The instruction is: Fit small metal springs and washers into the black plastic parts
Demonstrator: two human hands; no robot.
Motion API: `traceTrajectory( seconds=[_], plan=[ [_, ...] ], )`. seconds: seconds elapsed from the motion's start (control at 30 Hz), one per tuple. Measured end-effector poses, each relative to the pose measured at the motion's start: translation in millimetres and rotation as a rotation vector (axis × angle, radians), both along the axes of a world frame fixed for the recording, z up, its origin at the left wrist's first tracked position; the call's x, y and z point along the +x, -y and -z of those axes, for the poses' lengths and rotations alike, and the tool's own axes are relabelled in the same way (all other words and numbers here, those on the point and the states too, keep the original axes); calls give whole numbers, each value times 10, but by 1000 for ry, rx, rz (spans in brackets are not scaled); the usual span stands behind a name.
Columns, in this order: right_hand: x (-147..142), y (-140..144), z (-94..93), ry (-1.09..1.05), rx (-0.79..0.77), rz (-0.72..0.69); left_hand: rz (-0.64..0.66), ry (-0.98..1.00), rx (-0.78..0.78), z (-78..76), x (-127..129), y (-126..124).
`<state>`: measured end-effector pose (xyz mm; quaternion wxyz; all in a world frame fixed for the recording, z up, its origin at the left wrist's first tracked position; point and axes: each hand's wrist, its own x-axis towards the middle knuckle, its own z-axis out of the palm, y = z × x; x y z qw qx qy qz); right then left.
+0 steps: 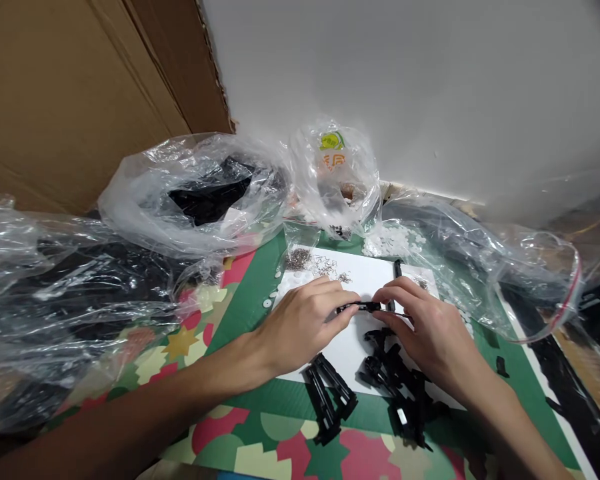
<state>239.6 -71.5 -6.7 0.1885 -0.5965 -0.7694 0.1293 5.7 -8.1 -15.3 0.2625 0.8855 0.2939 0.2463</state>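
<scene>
My left hand (313,320) pinches a small, slim black plastic part (365,307) between thumb and fingers, above a white sheet (350,363). At the part's other end, my right hand (430,327) is closed with its fingertips on it; a thin dark piece shows between that thumb and forefinger, too small to name. Just beyond the right fingers another black part (397,269) lies on the sheet. Nearer to me are two long black plastic parts (330,397) side by side, and a heap of similar black parts (395,380) lies below my right hand.
Small brown metal pieces (330,267) are scattered at the sheet's far edge. White discs (395,239) lie beyond, partly under plastic. Clear bags (195,193) with black contents line the left and back; another bag (480,267) lies right. A cardboard box (80,80) and white wall stand behind.
</scene>
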Motion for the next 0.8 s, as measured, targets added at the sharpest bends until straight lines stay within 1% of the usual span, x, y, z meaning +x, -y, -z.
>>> traceTrajectory(
  seconds=[0.1,0.17,0.23,0.37,0.47,0.57,0.63,0.8],
  plan=[
    [2,-5,-16,16,-40,-33,15,-60,50,41,-2,-13],
    [18,-8,-47,6,-34,-37,31,-95,83,70,-10,-31],
    [41,-4,-75,-30,20,-25,57,-128,133,97,-22,-57],
    [75,35,-100,-212,180,-10,80,-164,193,121,-44,-97],
    [80,61,-112,-324,234,12,86,-189,233,104,-45,-97],
    [81,62,-111,-374,233,-33,96,-205,272,85,-37,-88],
    [84,55,-89,-369,212,-69,99,-216,282,86,-33,-88],
    [86,32,27,-392,168,-73,120,-207,279,127,-40,-107]
  ],
)
